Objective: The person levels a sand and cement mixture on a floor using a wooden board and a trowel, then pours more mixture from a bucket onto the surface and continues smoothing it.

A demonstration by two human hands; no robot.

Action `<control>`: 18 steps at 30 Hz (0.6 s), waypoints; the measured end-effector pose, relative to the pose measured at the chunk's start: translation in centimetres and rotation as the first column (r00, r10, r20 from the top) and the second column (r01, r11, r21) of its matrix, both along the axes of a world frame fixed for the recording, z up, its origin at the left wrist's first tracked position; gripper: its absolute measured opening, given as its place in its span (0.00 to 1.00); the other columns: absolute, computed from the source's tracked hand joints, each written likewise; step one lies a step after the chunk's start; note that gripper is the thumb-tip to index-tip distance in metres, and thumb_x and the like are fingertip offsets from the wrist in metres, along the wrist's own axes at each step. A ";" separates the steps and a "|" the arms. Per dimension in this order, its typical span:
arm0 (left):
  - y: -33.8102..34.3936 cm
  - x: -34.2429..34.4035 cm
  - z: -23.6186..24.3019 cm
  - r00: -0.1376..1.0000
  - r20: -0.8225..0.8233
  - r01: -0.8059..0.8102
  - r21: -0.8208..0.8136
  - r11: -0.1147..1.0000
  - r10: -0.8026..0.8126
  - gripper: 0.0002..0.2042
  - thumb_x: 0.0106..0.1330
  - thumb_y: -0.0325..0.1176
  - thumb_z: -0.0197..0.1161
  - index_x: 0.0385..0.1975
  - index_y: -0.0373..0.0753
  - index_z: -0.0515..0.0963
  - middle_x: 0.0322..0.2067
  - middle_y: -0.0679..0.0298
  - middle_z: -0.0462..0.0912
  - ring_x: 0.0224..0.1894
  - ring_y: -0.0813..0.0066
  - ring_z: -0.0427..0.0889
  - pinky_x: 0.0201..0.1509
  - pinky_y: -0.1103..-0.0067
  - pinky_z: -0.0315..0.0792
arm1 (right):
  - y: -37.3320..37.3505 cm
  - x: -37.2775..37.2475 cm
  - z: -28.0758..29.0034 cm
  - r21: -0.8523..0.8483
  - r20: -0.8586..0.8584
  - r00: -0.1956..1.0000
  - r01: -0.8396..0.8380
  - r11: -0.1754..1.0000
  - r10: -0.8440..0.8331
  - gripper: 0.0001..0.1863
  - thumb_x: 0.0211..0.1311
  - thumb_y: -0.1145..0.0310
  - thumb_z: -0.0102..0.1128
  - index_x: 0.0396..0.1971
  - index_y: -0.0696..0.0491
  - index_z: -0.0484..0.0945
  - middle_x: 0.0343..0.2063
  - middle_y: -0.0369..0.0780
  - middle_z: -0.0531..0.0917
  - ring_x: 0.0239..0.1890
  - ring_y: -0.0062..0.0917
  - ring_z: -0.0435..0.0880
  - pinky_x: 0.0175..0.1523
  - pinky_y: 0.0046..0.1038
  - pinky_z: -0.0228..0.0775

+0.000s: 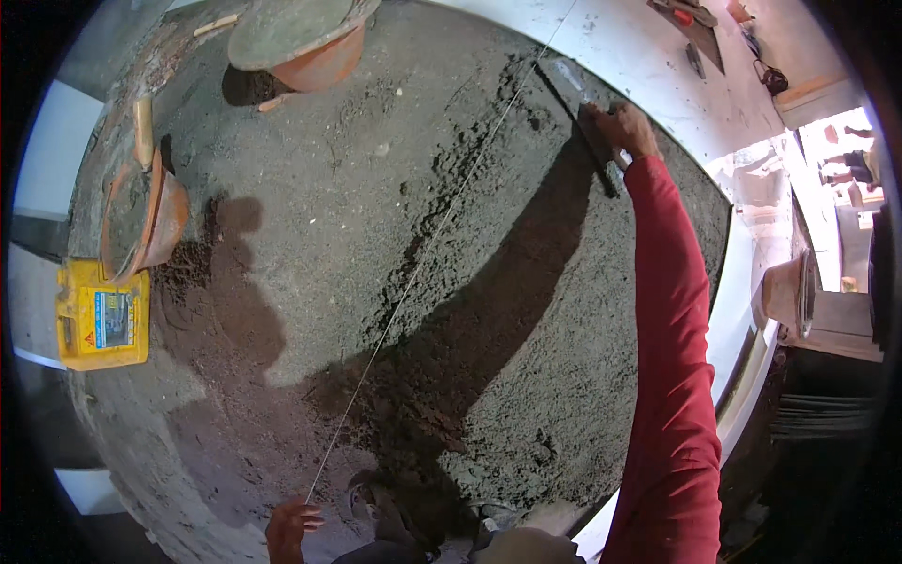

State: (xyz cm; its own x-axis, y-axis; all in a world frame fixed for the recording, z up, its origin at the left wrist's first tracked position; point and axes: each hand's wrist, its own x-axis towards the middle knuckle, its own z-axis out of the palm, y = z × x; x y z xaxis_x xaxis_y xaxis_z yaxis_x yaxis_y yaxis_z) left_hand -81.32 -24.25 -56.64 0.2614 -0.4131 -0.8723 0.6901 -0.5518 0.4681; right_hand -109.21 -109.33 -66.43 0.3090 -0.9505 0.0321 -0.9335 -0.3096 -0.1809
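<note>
My right hand, at the end of a red sleeve, is closed around the handle of a long, narrow finishing trowel. Its dark blade edge lies slanted against the grey mortar bed, close to the white border at the upper right. A thin pale string runs taut from the top of the view down to my left hand at the lower edge. The left fingers are curled where the string meets them; the exact grip is partly hidden. My arm's shadow falls across the mortar.
An orange mortar bucket stands at the upper left. A tilted orange bucket with a wooden handle sits beside a yellow jerrycan. Another bucket and tools on a board are at the right.
</note>
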 end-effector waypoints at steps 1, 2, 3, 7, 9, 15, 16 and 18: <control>0.4 -0.3 0.5 0.997 0.079 0.018 0.037 0.999 -0.021 0.31 0.69 0.55 0.59 0.59 0.33 0.70 0.43 0.50 0.82 0.43 0.59 0.84 0.47 0.65 0.78 | -0.8 0.1 -0.6 0.041 -0.020 0.998 -0.054 0.998 0.055 0.32 0.60 0.40 0.58 0.37 0.60 0.84 0.36 0.55 0.85 0.40 0.45 0.86 0.45 0.42 0.76; 0.6 -0.8 1.2 0.987 0.156 0.035 0.076 0.997 -0.046 0.29 0.70 0.52 0.57 0.59 0.33 0.69 0.44 0.52 0.82 0.44 0.60 0.83 0.49 0.64 0.76 | -1.7 0.5 -1.0 0.098 0.002 1.000 0.001 0.995 -0.001 0.29 0.61 0.42 0.58 0.36 0.58 0.84 0.33 0.53 0.86 0.36 0.45 0.86 0.42 0.42 0.76; 0.5 -1.4 1.9 0.988 0.149 0.027 0.083 0.996 -0.039 0.29 0.70 0.52 0.57 0.59 0.33 0.69 0.44 0.52 0.82 0.44 0.60 0.83 0.49 0.64 0.76 | -2.1 0.4 -1.3 -0.005 0.000 0.999 -0.047 0.999 0.047 0.29 0.62 0.41 0.56 0.35 0.57 0.84 0.32 0.52 0.86 0.35 0.47 0.85 0.42 0.41 0.77; 0.1 -2.6 3.4 0.895 0.363 0.186 0.229 0.956 -0.261 0.27 0.70 0.53 0.58 0.59 0.38 0.73 0.51 0.50 0.81 0.46 0.55 0.84 0.51 0.68 0.75 | -2.3 -1.0 -1.2 -0.168 -0.317 0.937 -0.208 0.964 0.147 0.32 0.64 0.39 0.54 0.32 0.59 0.83 0.33 0.53 0.85 0.37 0.42 0.87 0.41 0.41 0.77; 0.6 -2.7 2.7 0.875 0.423 0.119 0.279 0.953 -0.233 0.34 0.66 0.58 0.60 0.60 0.34 0.70 0.46 0.45 0.82 0.39 0.55 0.86 0.42 0.67 0.79 | -1.4 -2.5 -0.8 -0.065 -0.181 0.974 -0.147 0.987 0.134 0.31 0.65 0.39 0.52 0.41 0.55 0.84 0.36 0.54 0.85 0.36 0.47 0.86 0.45 0.44 0.78; 3.7 -4.5 2.2 0.938 0.324 0.052 0.211 0.976 -0.120 0.30 0.67 0.52 0.62 0.59 0.34 0.70 0.44 0.50 0.82 0.40 0.58 0.85 0.42 0.66 0.78 | 0.3 -3.7 -1.1 -0.026 -0.505 0.779 -0.445 0.895 0.372 0.25 0.69 0.46 0.51 0.42 0.54 0.83 0.32 0.54 0.84 0.35 0.49 0.84 0.42 0.45 0.75; 3.6 -4.9 2.9 0.934 0.338 0.037 0.236 0.971 -0.118 0.29 0.66 0.51 0.63 0.58 0.34 0.71 0.44 0.52 0.82 0.41 0.59 0.85 0.43 0.68 0.78 | 0.1 -2.5 -1.3 -0.083 -0.396 0.847 -0.418 0.905 0.355 0.22 0.70 0.49 0.50 0.43 0.52 0.83 0.29 0.52 0.83 0.34 0.48 0.84 0.40 0.44 0.75; 2.3 -5.1 4.2 0.902 0.389 0.078 0.282 0.956 -0.188 0.29 0.67 0.52 0.62 0.58 0.35 0.72 0.44 0.53 0.82 0.41 0.60 0.84 0.43 0.68 0.77 | 0.2 0.2 -1.5 -0.075 -0.201 0.927 -0.336 0.939 0.316 0.17 0.72 0.54 0.51 0.42 0.50 0.83 0.25 0.49 0.82 0.29 0.45 0.84 0.35 0.42 0.75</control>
State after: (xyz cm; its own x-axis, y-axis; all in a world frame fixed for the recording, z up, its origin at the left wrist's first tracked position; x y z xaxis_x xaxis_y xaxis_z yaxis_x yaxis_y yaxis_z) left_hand -86.39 -21.93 -52.44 0.5744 -0.2486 -0.7799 0.3807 -0.7623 0.5234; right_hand -108.98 -109.13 -67.88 0.6109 -0.7906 0.0404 -0.7917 -0.6100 0.0341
